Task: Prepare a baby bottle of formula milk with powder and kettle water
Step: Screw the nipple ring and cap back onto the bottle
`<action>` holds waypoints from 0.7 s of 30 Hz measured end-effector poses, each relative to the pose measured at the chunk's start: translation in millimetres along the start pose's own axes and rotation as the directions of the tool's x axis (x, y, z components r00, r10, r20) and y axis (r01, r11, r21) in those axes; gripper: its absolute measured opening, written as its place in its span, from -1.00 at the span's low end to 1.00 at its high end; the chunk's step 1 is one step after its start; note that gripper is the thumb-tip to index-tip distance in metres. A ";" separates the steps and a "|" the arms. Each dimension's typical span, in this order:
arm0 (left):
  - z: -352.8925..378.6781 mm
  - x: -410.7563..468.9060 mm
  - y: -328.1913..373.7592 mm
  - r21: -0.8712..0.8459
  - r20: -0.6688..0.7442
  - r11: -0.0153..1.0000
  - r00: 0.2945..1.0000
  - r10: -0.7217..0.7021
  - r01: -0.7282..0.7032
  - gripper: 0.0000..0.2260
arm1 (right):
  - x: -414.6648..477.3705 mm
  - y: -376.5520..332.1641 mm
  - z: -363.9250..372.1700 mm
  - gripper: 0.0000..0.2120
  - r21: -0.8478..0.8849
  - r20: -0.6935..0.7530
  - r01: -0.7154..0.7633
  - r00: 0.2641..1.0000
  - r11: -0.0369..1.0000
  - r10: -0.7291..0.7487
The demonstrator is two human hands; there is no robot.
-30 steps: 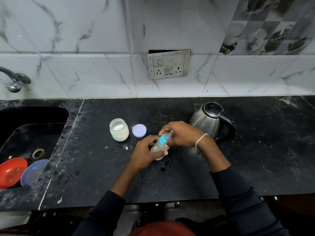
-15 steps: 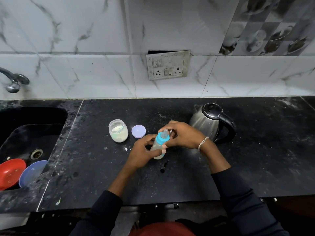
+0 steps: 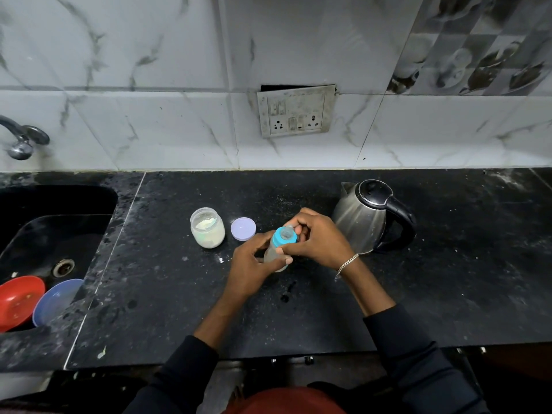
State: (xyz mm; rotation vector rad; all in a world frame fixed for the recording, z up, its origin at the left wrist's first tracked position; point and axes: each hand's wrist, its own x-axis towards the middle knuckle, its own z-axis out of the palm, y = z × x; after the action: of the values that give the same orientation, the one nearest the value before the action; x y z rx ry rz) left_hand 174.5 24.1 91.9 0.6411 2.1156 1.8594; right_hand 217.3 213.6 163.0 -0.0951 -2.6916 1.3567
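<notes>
Fingers cover most of the baby bottle [image 3: 275,254], so its contents cannot be made out; only its blue collar [image 3: 280,238] and clear teat show. The left hand [image 3: 251,271] wraps round the tilted bottle's body over the black tabletop [image 3: 448,279]. The right hand [image 3: 320,243] curls over the top, fingertips pinching the collar. An open powder jar [image 3: 207,228], its lid [image 3: 243,229] and 1 kettle [image 3: 363,218] stand nearby.

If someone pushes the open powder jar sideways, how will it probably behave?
The powder jar looks squat and wide, so it would probably slide rather than tip. Its lid lies beside it, so a hard shove might spill powder. Material unclear; treat it as fragile.
</notes>
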 end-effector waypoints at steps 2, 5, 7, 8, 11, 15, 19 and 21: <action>0.7 1.0 -0.6 0.009 -0.005 1.000 1.000 0.005 -0.005 -0.46 | -2.5 0.5 4.5 -0.65 0.015 -0.053 -0.001 0.999 1.000 0.002; -6.9 6.1 2.2 0.032 0.097 0.999 0.995 -0.033 0.030 -0.47 | -6.7 -0.4 5.2 -0.62 0.008 -0.071 0.001 0.997 1.000 0.000; -15.3 11.4 3.6 0.032 0.241 0.998 0.969 -0.062 0.056 -0.49 | -7.8 0.2 2.3 -0.63 0.062 -0.002 0.027 1.000 0.998 -0.027; -18.6 13.2 4.2 0.010 0.301 0.997 0.950 -0.079 0.079 -0.51 | -8.2 1.0 0.6 -0.63 0.099 0.053 0.030 0.998 0.995 -0.036; -22.1 16.7 6.1 -0.014 0.375 0.993 0.921 -0.105 0.119 -0.58 | -9.6 4.2 0.8 -0.62 0.158 0.137 0.003 0.990 0.987 -0.025; -10.3 11.6 2.1 0.035 0.278 0.996 0.956 -0.094 0.087 -0.68 | -12.1 10.1 21.5 -0.79 0.062 -0.056 0.072 0.996 0.995 -0.068; 0.6 3.1 -7.2 0.075 0.179 0.995 0.981 -0.077 0.065 -0.59 | -10.1 22.2 27.6 -0.69 0.110 -0.021 0.054 0.998 0.992 -0.052; -1.9 1.3 -11.6 0.091 0.182 0.993 0.979 -0.088 0.073 -0.49 | -8.6 33.4 19.1 -0.52 0.143 0.073 0.028 0.997 0.989 -0.039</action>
State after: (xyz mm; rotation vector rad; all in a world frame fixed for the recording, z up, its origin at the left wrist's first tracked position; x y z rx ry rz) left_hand 170.6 22.1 80.9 0.7068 2.0749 1.6087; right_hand 223.1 217.3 124.2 0.0156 -2.6331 1.5664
